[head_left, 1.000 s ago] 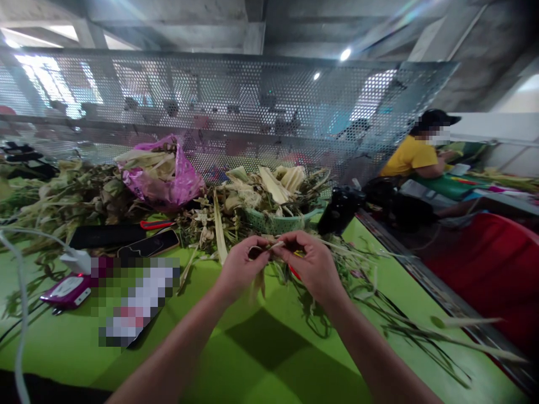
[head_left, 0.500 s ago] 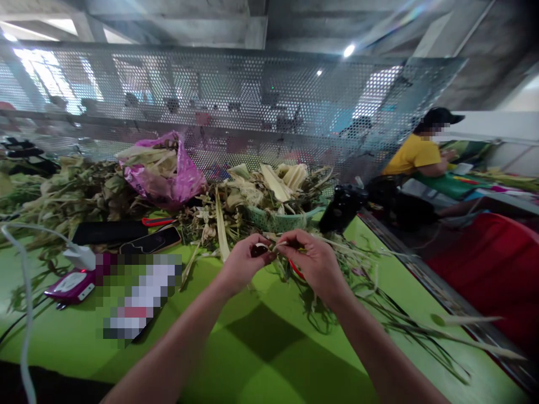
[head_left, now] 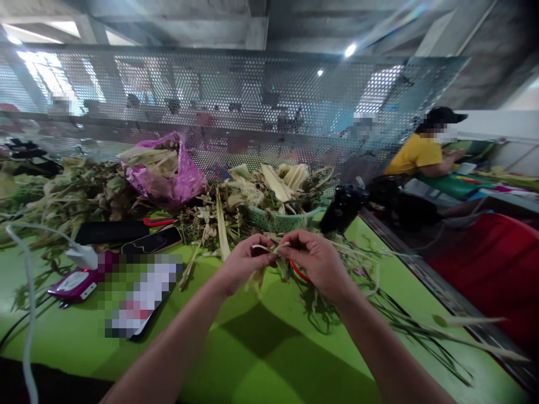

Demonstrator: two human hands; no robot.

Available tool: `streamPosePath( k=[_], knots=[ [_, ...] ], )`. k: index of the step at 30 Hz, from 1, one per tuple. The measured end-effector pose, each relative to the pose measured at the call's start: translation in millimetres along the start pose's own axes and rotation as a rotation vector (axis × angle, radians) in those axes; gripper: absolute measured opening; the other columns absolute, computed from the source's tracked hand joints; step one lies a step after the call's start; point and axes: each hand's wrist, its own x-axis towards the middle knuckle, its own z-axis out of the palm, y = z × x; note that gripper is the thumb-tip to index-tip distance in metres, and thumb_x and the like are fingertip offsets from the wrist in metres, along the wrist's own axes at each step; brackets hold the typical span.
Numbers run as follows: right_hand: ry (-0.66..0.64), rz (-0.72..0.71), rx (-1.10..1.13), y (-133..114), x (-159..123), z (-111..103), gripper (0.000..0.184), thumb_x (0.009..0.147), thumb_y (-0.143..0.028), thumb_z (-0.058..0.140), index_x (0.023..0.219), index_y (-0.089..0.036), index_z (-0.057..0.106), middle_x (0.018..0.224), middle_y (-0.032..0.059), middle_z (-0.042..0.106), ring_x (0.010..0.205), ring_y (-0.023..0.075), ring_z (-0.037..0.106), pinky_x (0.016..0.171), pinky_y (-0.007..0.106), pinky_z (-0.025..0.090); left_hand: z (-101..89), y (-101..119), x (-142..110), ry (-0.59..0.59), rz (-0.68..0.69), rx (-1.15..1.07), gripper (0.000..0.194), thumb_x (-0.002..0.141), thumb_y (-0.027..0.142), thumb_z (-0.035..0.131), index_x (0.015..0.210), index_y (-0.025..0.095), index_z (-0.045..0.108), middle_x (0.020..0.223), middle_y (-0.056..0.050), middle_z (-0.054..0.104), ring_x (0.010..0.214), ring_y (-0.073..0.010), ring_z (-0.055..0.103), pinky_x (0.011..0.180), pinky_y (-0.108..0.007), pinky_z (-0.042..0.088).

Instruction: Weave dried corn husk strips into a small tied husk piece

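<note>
Above the middle of the green table (head_left: pixel 236 348), my left hand (head_left: pixel 242 262) and my right hand (head_left: pixel 315 261) meet fingertip to fingertip. Both are closed in a pinch on a thin, pale strip of dried plant leaf (head_left: pixel 259 247), whose loose end curls over the left fingers. A frayed tan piece (head_left: pixel 255 279) hangs below the left hand; whether it belongs to the same strip I cannot tell. Partly hidden behind my right hand lies a red-handled tool (head_left: pixel 298 272) among green stalks. A green basket (head_left: pixel 273 220) heaped with dried husks stands just beyond my hands.
A pink plastic bag (head_left: pixel 185 179) of husks, dark phones (head_left: pixel 151 241) and a purple power strip (head_left: pixel 71 286) with a white cable are on the left. A black bottle (head_left: pixel 343 210) and long stalks (head_left: pixel 446 339) lie right. A person in yellow (head_left: pixel 415 157) sits beyond.
My hands stay pinched together in nearly the same place, their fingers shifting slightly. The pale loop at the left fingers has changed shape, and the hanging tan piece has swung.
</note>
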Motion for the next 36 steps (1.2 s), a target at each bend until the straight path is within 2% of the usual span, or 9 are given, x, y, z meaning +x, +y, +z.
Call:
streamPosePath(
  k=[2, 5, 9, 12, 16, 20, 26, 33, 36],
  knots=[
    [-0.002, -0.039, -0.096, 0, -1, 0, 0.009, 0.08, -0.028, 0.062, 0.08, -0.018, 0.063, 0.074, 0.0003, 0.063, 0.07, 0.0148, 0.057, 0.069, 0.028, 0.045, -0.2, -1, 1, -0.023, 0.035, 0.081, 0.031, 0.069, 0.036, 0.073, 0.086, 0.015, 0.059, 0.076, -0.001, 0.058, 0.07, -0.0111, 0.055, 0.069, -0.024, 0.043],
    [0.013, -0.054, -0.126, 2, -1, 1, 0.009, 0.08, -0.028, 0.062, 0.082, -0.019, 0.064, 0.075, 0.0013, 0.066, 0.071, 0.0159, 0.059, 0.07, 0.029, 0.046, 1.4, -4, 4, 0.029, 0.052, 0.161, 0.03, 0.07, 0.039, 0.071, 0.082, 0.015, 0.058, 0.071, 0.0, 0.056, 0.066, -0.0104, 0.052, 0.065, -0.023, 0.041],
    [0.075, -0.038, 0.033, 5, 1, 5, 0.021, 0.078, -0.032, 0.064, 0.092, -0.018, 0.062, 0.083, 0.0041, 0.068, 0.075, 0.0169, 0.062, 0.07, 0.029, 0.05, 4.3, -7, 6, 0.149, 0.048, 0.091, 0.029, 0.069, 0.039, 0.071, 0.078, 0.016, 0.056, 0.067, 0.001, 0.056, 0.063, -0.01, 0.051, 0.064, -0.023, 0.041],
    [0.075, -0.011, 0.027, 3, 1, 5, 0.02, 0.075, -0.034, 0.067, 0.086, -0.017, 0.063, 0.076, 0.0031, 0.066, 0.069, 0.0158, 0.06, 0.065, 0.028, 0.05, 6.2, -7, 5, 0.188, 0.055, 0.017, 0.03, 0.068, 0.039, 0.072, 0.076, 0.015, 0.057, 0.067, 0.001, 0.057, 0.064, -0.01, 0.052, 0.066, -0.023, 0.041],
    [0.066, -0.009, -0.06, 3, 0, 6, 0.015, 0.075, -0.031, 0.066, 0.078, -0.017, 0.064, 0.069, 0.0015, 0.065, 0.064, 0.0151, 0.058, 0.061, 0.026, 0.047, 6.5, -8, 4, 0.192, 0.066, -0.016, 0.028, 0.07, 0.038, 0.071, 0.078, 0.015, 0.058, 0.07, 0.0, 0.058, 0.066, -0.0099, 0.052, 0.068, -0.023, 0.041],
    [0.081, -0.04, -0.197, 6, -1, 5, 0.011, 0.079, -0.029, 0.061, 0.079, -0.018, 0.065, 0.072, 0.0011, 0.067, 0.066, 0.0161, 0.059, 0.064, 0.027, 0.046, 4.5, -13, 6, 0.171, 0.074, 0.033, 0.027, 0.073, 0.038, 0.068, 0.082, 0.014, 0.06, 0.073, -0.001, 0.059, 0.069, -0.0104, 0.052, 0.069, -0.023, 0.04],
    [0.0, -0.103, -0.351, -1, -5, 1, 0.009, 0.082, -0.025, 0.057, 0.075, -0.02, 0.062, 0.07, -0.0015, 0.065, 0.064, 0.0146, 0.057, 0.061, 0.025, 0.041, 4.3, -14, 7, 0.153, 0.079, 0.083, 0.028, 0.073, 0.04, 0.068, 0.081, 0.015, 0.06, 0.07, 0.0, 0.057, 0.065, -0.0098, 0.05, 0.065, -0.023, 0.04],
    [0.004, -0.06, -0.283, 6, -3, 4, 0.01, 0.081, -0.027, 0.059, 0.075, -0.019, 0.061, 0.068, -0.0006, 0.064, 0.064, 0.0148, 0.056, 0.06, 0.025, 0.041, 4.1, -10, 5, 0.169, 0.049, 0.063, 0.025, 0.07, 0.035, 0.071, 0.079, 0.015, 0.061, 0.069, 0.0, 0.058, 0.064, -0.0099, 0.051, 0.066, -0.024, 0.039],
    [0.032, -0.036, -0.163, 9, -1, 6, 0.013, 0.079, -0.03, 0.062, 0.085, -0.019, 0.062, 0.075, 0.0016, 0.066, 0.068, 0.0162, 0.059, 0.064, 0.026, 0.045, 6.5, -9, 5, 0.214, 0.062, 0.023, 0.023, 0.069, 0.033, 0.071, 0.075, 0.015, 0.06, 0.066, 0.001, 0.056, 0.061, -0.0093, 0.049, 0.063, -0.023, 0.038]
  ],
)
